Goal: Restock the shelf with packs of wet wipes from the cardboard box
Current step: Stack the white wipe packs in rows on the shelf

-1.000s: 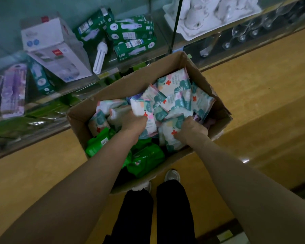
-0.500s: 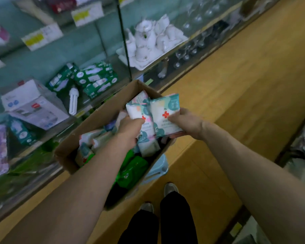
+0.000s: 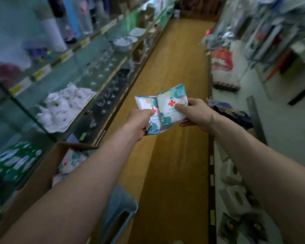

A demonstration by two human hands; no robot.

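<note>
In my feed, above the wooden aisle floor (image 3: 180, 155), the left hand (image 3: 139, 120) grasps one wet wipes pack (image 3: 145, 103); the right hand (image 3: 197, 114) pinches a second pack (image 3: 171, 106) overlapping it; the cardboard box (image 3: 42, 171) sits lower left, beside the glass shelves (image 3: 113, 74)

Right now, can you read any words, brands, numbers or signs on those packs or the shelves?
Red cross sign, no words: front of the right pack, gripped by the right hand.
Red cross, partly hidden by the thumb: left pack, gripped by the left hand.
Print around the crosses on both packs: too blurred to read.
Yellow shelf tags: too blurred to read.
Green boxes, white labels: too blurred.
</note>
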